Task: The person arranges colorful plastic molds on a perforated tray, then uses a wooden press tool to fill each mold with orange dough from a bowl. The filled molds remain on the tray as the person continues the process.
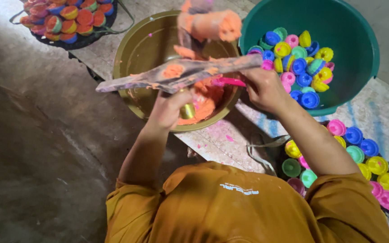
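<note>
My left hand [166,109] is closed around a small brass-coloured cylinder [187,110] at the near rim of an olive-gold basin [131,49]. The basin holds orange paste [205,100]. A long flat paddle [181,73] smeared with the same paste stretches across the basin, just above my left hand. My right hand [264,88] grips a pink plastic piece [228,81] at the basin's right side, next to the paddle's end. A blurred orange-coated lump [210,23] hangs over the far side of the basin; I cannot tell what it is.
A green tub [359,58] on the right holds several coloured plastic moulds [299,66]. More moulds [368,155] lie in a dark tray by my right elbow. At the far left, a black tray [84,41] carries several paste-filled moulds. The basin stands on a stained board [223,139].
</note>
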